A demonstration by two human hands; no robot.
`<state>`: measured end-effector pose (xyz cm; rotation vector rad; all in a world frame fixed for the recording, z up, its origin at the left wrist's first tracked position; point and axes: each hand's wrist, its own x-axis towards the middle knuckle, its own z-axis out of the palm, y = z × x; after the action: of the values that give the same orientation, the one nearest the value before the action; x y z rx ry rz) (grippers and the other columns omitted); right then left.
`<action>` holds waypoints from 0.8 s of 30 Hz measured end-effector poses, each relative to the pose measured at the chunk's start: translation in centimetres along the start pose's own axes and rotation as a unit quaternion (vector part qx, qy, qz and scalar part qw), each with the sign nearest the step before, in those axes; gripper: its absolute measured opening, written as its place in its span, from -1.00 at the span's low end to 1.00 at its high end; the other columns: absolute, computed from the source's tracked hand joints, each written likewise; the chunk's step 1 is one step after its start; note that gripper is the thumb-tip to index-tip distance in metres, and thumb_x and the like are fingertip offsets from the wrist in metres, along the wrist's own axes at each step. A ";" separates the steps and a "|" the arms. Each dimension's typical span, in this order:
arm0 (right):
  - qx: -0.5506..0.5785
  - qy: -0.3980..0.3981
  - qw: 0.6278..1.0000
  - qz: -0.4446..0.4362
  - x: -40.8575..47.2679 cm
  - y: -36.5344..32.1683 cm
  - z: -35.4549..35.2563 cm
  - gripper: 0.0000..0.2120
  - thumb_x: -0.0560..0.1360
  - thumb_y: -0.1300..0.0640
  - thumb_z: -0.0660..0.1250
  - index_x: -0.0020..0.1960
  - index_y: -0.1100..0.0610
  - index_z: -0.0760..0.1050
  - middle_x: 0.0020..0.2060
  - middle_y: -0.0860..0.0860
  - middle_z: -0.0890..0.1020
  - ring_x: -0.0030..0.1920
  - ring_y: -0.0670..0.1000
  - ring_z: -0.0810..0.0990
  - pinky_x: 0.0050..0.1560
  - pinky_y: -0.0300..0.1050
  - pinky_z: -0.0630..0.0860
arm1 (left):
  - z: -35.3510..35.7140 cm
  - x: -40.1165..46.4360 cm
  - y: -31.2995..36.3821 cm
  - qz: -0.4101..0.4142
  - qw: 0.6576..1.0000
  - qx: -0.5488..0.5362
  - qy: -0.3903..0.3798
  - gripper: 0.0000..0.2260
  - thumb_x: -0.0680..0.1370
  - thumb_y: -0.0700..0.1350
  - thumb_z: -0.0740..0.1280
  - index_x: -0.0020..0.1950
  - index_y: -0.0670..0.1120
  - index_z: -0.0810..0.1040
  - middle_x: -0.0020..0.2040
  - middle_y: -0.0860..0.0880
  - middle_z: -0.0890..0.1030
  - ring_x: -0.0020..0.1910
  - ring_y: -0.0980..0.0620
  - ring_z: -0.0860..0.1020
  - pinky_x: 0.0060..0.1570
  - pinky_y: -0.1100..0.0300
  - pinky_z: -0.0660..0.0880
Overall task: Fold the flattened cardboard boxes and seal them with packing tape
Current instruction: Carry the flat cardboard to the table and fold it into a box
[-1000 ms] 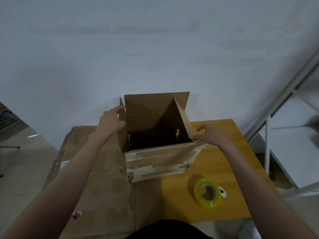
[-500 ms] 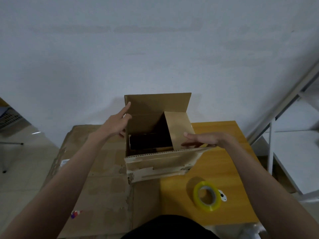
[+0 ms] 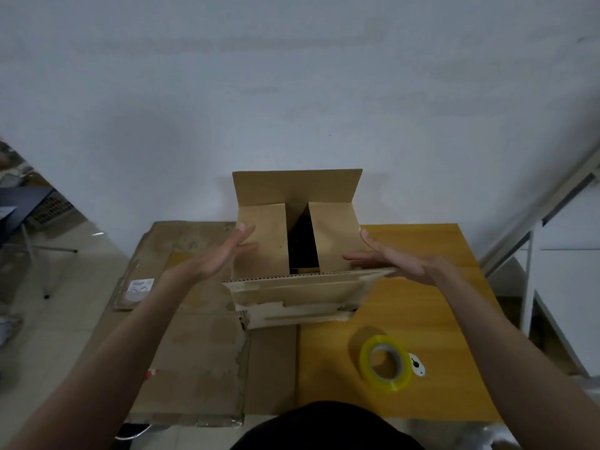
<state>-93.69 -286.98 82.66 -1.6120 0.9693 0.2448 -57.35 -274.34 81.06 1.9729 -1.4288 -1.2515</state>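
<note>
A brown cardboard box stands upright on the wooden table, its top open. Both small side flaps are folded inward, with a dark gap between them. The far flap stands up and the near flap, covered in old tape, hangs toward me. My left hand presses flat with straight fingers on the left flap. My right hand presses flat on the right flap at the box's right edge. A roll of yellowish clear packing tape lies on the table at the near right.
A stack of flattened cardboard covers the table's left half. A small white tag lies beside the tape roll. A white wall rises behind the table. White metal shelving stands at the right, and a chair at the far left.
Both side flaps have been pushed down inward. My left hand moved from the box's left wall onto the left flap, and my right hand followed the right flap down.
</note>
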 end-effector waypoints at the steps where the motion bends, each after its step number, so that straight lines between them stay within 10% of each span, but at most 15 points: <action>1: 0.004 0.000 1.000 -0.004 0.0 0.0 0.0 -0.16 0.34 -0.63 -0.25 0.42 -0.34 0.38 0.50 -0.13 0.35 0.53 -0.05 0.19 0.46 0.07 0.12 | 0.1 -0.1 0.0 -0.003 1.000 0.005 -0.005 -0.21 0.37 0.61 -0.29 0.56 0.36 -0.01 0.47 0.26 0.37 0.60 0.07 -0.04 0.49 -0.18 -0.25; 9: 0.118 -0.009 0.991 -0.055 -0.1 1.1 -1.3 -0.27 0.44 -0.58 -0.13 0.41 -0.28 0.42 0.46 -0.12 0.42 0.48 -0.07 0.31 0.46 0.11 0.24 | -1.1 -2.8 -0.7 0.016 1.000 -0.018 -0.007 -0.28 0.39 0.60 -0.23 0.51 0.44 0.09 0.37 0.32 0.46 0.58 0.07 0.11 0.49 -0.27 -0.17; 16: 0.225 -0.069 0.961 -0.142 1.7 3.9 -2.3 -0.21 0.38 -0.37 0.42 0.52 -0.20 0.28 0.50 -0.05 0.38 0.46 0.06 0.40 0.44 0.18 0.32 | -1.0 -4.4 -1.8 0.046 0.998 0.011 -0.052 -0.12 0.25 0.58 0.28 0.52 0.31 0.23 0.49 0.21 0.27 0.42 0.14 0.29 0.40 0.06 0.26; 19: 0.202 0.002 0.974 -0.104 3.2 4.1 -2.7 -0.39 0.41 -0.16 0.53 0.41 -0.28 0.42 0.43 -0.13 0.45 0.40 0.00 0.46 0.27 0.13 0.51 | -0.9 -3.2 -1.0 0.047 0.999 0.023 0.003 -0.23 0.32 0.43 0.41 0.47 0.22 0.35 0.32 0.13 0.48 0.17 0.30 0.47 0.08 0.35 0.39; 24: 0.218 0.201 0.953 -0.068 5.5 4.2 -1.8 -0.45 0.37 0.13 0.60 0.27 -0.10 0.46 0.09 0.06 0.66 0.11 0.10 0.66 -0.11 -0.01 0.63 | -0.9 -0.5 -1.6 0.050 0.986 -0.060 0.149 -0.28 0.34 -0.04 0.61 0.45 -0.03 0.43 0.09 0.08 0.68 0.01 0.18 0.66 -0.04 0.26 0.60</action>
<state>-93.71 -290.93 76.75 -1.3290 1.1189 -0.3875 -55.76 -273.43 80.56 1.8883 -1.2576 -0.9299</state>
